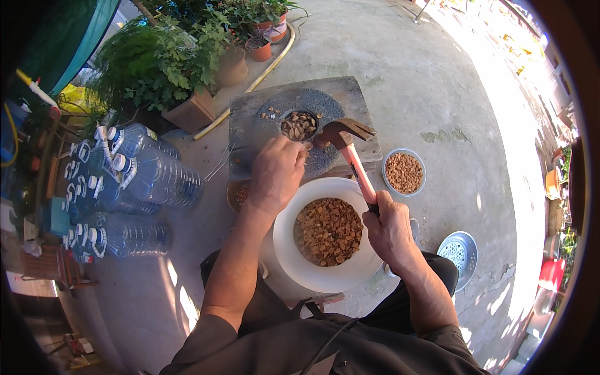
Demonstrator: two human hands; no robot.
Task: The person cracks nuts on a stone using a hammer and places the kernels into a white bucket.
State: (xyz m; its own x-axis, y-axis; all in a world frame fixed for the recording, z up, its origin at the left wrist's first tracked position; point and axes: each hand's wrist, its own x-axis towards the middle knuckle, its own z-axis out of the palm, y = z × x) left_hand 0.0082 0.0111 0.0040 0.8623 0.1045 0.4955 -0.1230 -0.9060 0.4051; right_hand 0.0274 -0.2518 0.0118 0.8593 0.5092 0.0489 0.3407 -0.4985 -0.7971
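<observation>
My right hand (391, 227) grips the black end of a claw hammer (355, 171) with a pink handle. The rusty hammer head hangs over the right side of a grey, gritty round slab (326, 105) on a wooden board (358, 101). At the slab's near edge my left hand (280, 171) pinches a small brown nut (307, 146) close to the hammer's face. Brown nuts in their shells (298, 125) fill a round dish in the slab. Below the hands, a wide-rimmed white basin (286, 234) holds many broken brown shells (328, 232).
Right of the board stands a clear tub of kernels (404, 171); a perforated metal pan (461, 255) lies nearer me. A wire-headed utensil (220, 161) and a partly hidden brown bowl (232, 197) are left. Large plastic bottles (159, 180), potted plants (187, 70) and a hose (272, 68) lie beyond.
</observation>
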